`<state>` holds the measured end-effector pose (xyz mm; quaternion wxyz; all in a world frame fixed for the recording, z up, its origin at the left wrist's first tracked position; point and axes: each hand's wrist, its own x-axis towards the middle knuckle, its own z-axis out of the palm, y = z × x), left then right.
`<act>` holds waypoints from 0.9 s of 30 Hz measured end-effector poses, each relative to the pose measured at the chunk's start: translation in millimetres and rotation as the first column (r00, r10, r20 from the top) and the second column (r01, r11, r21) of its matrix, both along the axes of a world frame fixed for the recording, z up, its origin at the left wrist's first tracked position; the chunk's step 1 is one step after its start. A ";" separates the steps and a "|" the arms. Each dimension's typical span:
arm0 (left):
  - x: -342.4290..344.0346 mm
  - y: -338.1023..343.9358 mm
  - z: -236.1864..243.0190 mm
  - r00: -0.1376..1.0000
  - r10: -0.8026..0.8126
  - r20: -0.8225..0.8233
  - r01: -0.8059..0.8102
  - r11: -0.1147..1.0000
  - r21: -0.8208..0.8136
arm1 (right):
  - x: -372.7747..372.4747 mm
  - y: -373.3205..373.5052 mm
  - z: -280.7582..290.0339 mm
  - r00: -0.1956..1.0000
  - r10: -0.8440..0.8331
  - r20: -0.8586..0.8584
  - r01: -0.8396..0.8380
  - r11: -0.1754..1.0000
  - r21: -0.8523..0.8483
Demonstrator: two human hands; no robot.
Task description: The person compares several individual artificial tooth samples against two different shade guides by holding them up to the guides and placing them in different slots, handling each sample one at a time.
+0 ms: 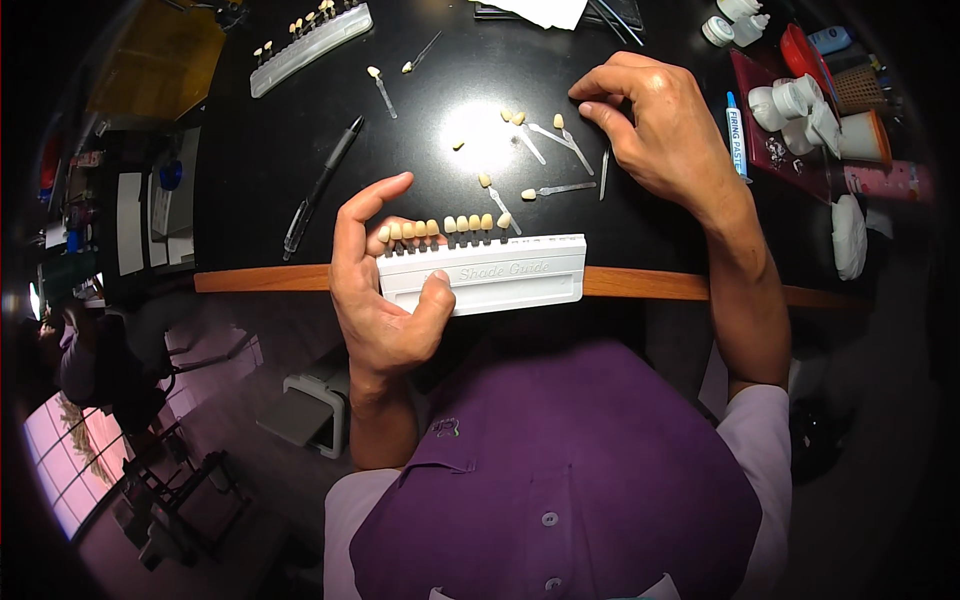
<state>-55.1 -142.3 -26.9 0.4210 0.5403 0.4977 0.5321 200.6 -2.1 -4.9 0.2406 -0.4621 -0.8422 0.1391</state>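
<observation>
We see the left hand [375, 290] at frame centre, thumb and fingers clamped on a white tooth shade holder [485, 272] carrying a row of sample tabs. The right hand [655, 125], upper right, rests with fingers curled together, fingertips touching the black tabletop [250, 170] near loose shade tabs [545, 135]. A wooden edge strip [260, 280] borders the table. A second holder [310, 45] lies upper left; jars [790, 100] crowd the right. Bright windows [70, 450] show lower left.

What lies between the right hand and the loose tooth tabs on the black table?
Nothing visible does. The right hand hovers beside the loose tooth tabs, apart from them; the left hand holds the white tab holder.
</observation>
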 end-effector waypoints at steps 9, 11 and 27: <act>0.5 0.7 1.3 1.000 -0.016 0.003 0.016 1.000 -0.017 | -36.6 1.6 -17.6 0.975 0.185 -0.126 -0.164 0.973 0.160; 0.0 0.2 2.0 1.000 -0.015 -0.005 0.015 1.000 -0.011 | -41.5 -0.5 -20.8 0.974 0.188 -0.129 -0.165 0.971 0.170; -2.1 1.9 4.3 0.999 -0.029 -0.031 0.028 0.999 -0.025 | -13.3 6.4 9.6 0.792 -0.184 -0.581 -0.162 0.856 -0.492</act>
